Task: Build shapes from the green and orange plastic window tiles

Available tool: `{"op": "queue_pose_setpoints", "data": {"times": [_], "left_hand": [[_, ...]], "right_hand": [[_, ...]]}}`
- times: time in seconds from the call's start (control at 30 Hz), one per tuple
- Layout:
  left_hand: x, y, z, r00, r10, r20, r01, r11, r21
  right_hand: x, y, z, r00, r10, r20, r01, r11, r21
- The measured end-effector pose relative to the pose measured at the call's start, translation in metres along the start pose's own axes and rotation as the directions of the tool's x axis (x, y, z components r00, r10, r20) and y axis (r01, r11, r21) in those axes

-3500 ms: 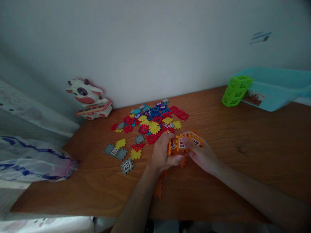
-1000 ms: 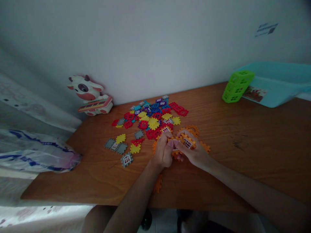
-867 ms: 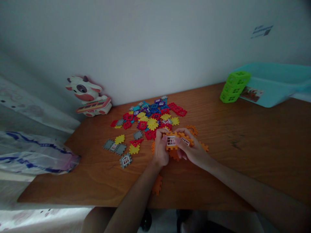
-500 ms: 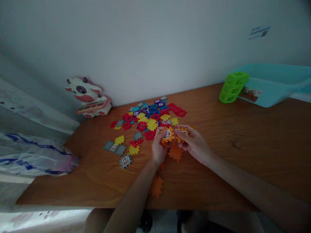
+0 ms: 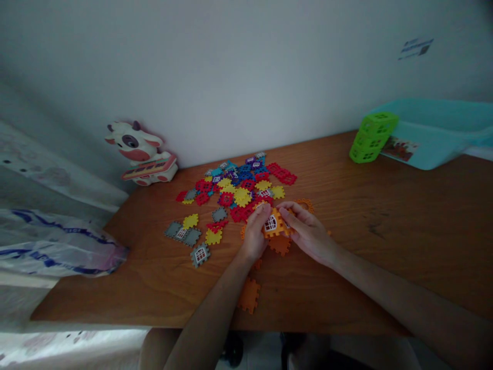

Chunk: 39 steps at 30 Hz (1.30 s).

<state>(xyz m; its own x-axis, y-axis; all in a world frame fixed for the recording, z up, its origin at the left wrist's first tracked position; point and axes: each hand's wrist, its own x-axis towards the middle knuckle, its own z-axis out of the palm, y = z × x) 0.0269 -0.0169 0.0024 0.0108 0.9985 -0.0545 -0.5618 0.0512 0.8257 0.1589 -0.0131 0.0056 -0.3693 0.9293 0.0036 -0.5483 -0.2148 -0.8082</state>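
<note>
My left hand (image 5: 254, 232) and my right hand (image 5: 308, 234) both grip an orange block assembly (image 5: 274, 224) with a white window panel, held just above the wooden table (image 5: 385, 216). Loose orange tiles lie beneath and around it: one (image 5: 280, 244) under the hands, one (image 5: 249, 295) near the front edge, one (image 5: 305, 204) behind my right hand. A pile of coloured interlocking tiles (image 5: 239, 187) in red, yellow, blue and grey spreads out just beyond my hands.
Grey and yellow tiles (image 5: 187, 235) lie left of my hands. A cow toy (image 5: 141, 154) stands by the wall at the back left. A green block tower (image 5: 372, 137) leans on a turquoise tub (image 5: 435, 133) at the back right. A plastic bag (image 5: 57, 249) lies off the table's left edge.
The orange assembly has been turned and drawn closer together between my hands; its window panel now faces me. An orange tile under the hands has come into view.
</note>
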Motion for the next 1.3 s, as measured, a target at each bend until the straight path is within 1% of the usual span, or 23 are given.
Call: {"op": "queue_pose_setpoints", "data": {"times": [0.1,0.2,0.33,0.43,0.53,0.67,0.8,0.93,1.03,1.1,1.2,1.3], "left_hand": [[0.0,0.0,-0.001,1.0,-0.003,0.018,0.003,1.0,-0.008],[0.001,-0.003,-0.003,1.0,0.02,0.015,-0.02,1.0,0.008],[0.001,-0.009,-0.008,0.998,0.03,0.055,-0.034,0.996,0.079],[0.0,-0.011,-0.012,0.995,0.051,0.083,-0.063,0.986,0.157],[-0.003,-0.009,-0.013,0.99,0.087,0.109,-0.114,0.958,0.263],[-0.007,-0.003,-0.009,0.98,0.151,0.129,-0.191,0.892,0.41],[-0.009,0.001,-0.003,0.963,0.222,0.15,-0.267,0.841,0.471],[-0.009,0.003,0.001,0.955,0.256,0.148,-0.295,0.845,0.446],[-0.01,0.004,0.002,0.957,0.263,0.124,-0.291,0.87,0.398],[-0.009,0.002,0.0,0.963,0.246,0.109,-0.269,0.897,0.352],[-0.005,-0.002,-0.003,0.985,0.157,0.076,-0.17,0.96,0.224],[0.0,-0.001,-0.001,0.999,0.041,-0.015,-0.04,0.997,0.061]], "right_hand": [[0.0,-0.001,0.0,1.0,0.002,-0.029,-0.002,1.0,0.018],[0.0,0.0,-0.001,0.999,-0.008,-0.047,0.01,1.0,0.03],[-0.002,0.003,0.0,0.998,-0.007,-0.064,0.009,1.0,0.022],[-0.004,0.003,0.003,0.999,-0.012,-0.052,0.012,1.0,-0.004],[-0.006,0.002,0.005,1.0,-0.025,-0.016,0.025,0.999,-0.038],[-0.007,0.002,0.006,0.997,-0.079,0.018,0.08,0.994,-0.08],[-0.007,0.006,0.004,0.993,-0.115,0.022,0.117,0.98,-0.161],[-0.006,0.012,0.002,0.991,-0.135,0.01,0.135,0.969,-0.209],[-0.006,0.013,0.003,0.993,-0.121,0.002,0.117,0.961,-0.252],[-0.007,0.011,0.005,0.994,-0.111,0.006,0.109,0.96,-0.258],[-0.006,0.006,0.009,0.995,-0.099,0.012,0.099,0.962,-0.253],[-0.003,0.003,0.009,0.996,-0.089,0.022,0.091,0.958,-0.274]]}}
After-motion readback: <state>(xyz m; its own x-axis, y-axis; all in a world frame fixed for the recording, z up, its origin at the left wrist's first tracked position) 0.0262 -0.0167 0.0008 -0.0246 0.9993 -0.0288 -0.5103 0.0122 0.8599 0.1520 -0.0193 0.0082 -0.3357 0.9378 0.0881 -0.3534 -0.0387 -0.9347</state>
